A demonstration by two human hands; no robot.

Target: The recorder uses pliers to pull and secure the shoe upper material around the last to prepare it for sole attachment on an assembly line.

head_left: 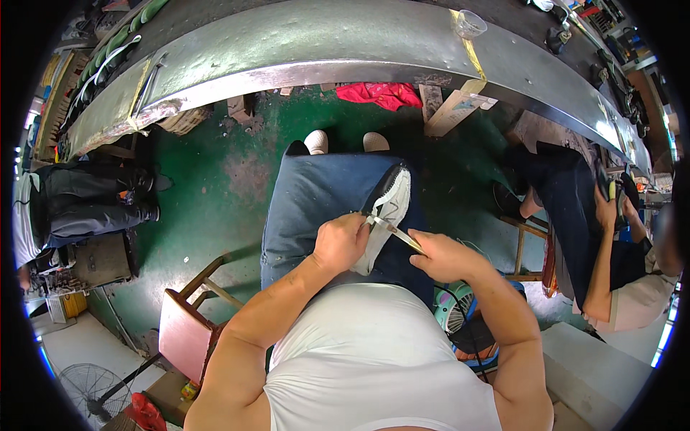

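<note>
Across my lap lies a shoe (394, 205), its pale underside facing up and a dark upper showing round its far end. Dark line marks cross the pale surface. My left hand (341, 243) is closed in a pinch at the shoe's left edge; its fingertips hide what they grip there. My right hand (444, 256) wraps round the end of a slim, pale metal hand tool (397, 233), pincers-like in shape. The tool slants across the shoe, and its head is at my left fingertips. Whether its jaws touch the shoe I cannot tell.
A long metal-topped bench (287, 43) curves across the front, with a clear plastic cup (470, 24) on it. Red cloth (379, 94) lies beneath. A stool (188, 334) stands at left, a small green fan (453, 310) by my right side. People work at both sides.
</note>
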